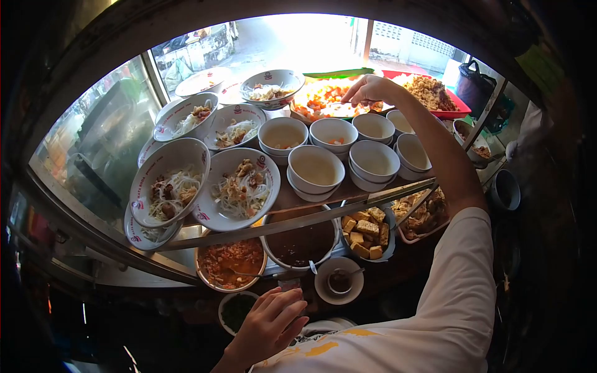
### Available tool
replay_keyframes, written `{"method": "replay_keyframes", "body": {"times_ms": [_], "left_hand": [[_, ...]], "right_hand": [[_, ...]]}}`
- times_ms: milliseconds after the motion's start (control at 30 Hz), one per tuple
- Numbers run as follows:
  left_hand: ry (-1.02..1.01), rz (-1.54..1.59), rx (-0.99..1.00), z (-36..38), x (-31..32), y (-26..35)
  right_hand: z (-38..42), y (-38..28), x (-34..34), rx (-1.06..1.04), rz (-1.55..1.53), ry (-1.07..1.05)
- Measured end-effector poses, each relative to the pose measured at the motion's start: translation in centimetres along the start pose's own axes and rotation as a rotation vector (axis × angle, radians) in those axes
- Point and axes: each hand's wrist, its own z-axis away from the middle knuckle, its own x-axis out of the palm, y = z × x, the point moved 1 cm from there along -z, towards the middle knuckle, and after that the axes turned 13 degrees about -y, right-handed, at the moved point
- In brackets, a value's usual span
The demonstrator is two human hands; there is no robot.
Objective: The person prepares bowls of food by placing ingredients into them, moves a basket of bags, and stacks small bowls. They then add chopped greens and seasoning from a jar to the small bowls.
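My right hand [369, 91] reaches over the cups to a tray of orange and white diced food [320, 98], its fingers closed at the pieces; what they hold is too small to make out. Low in front of my body is my left hand [273, 320], empty, with its fingers slightly bent and apart. Stacked white cups of pale liquid [316, 168] stand on the shelf, and one cup [333, 135] has orange bits in it. Noodle bowls [242, 188] are piled at the left.
Below the shelf are a pot of red stew [229, 261], a pot of dark broth [300, 241], tofu pieces [367, 232] and a small bowl [339, 283]. A red tray [461, 107] of fried bits sits at the back right. Glass and metal frames surround the shelf.
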Motion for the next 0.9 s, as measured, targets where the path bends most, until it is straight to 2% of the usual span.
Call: {"method": "replay_keyframes", "body": {"times_ms": [200,300,433,500,567,667,800,900], "left_hand": [[-0.046,0.004,0.018,0.1,0.2,0.0],[-0.048,-0.002,0.028,-0.1,0.6,-0.1],[-0.055,-0.017,0.057,-0.9,0.9,0.4],[-0.064,-0.010,0.073,-1.2,0.9,0.6],[-0.069,0.009,0.083,-1.3,1.1,0.7],[-0.057,-0.009,0.065,-0.9,1.0,0.5],[-0.045,-0.013,0.029,-0.5,1.0,0.3],[-0.049,-0.009,0.023,-0.6,0.9,0.5]], "right_hand": [[2.9,1.1,-1.7,-0.005,0.015,0.013],[3.6,1.9,-2.2,-0.006,0.254,0.139],[1.4,2.8,-0.7,-0.074,0.768,0.379],[0.1,1.9,0.5,-0.051,0.695,0.260],[-0.9,1.6,0.5,0.057,0.411,0.132],[-1.2,1.1,0.5,0.012,0.321,0.027],[0.1,0.9,0.0,0.069,0.119,0.020],[2.2,0.6,-0.4,0.020,0.047,0.034]]}}
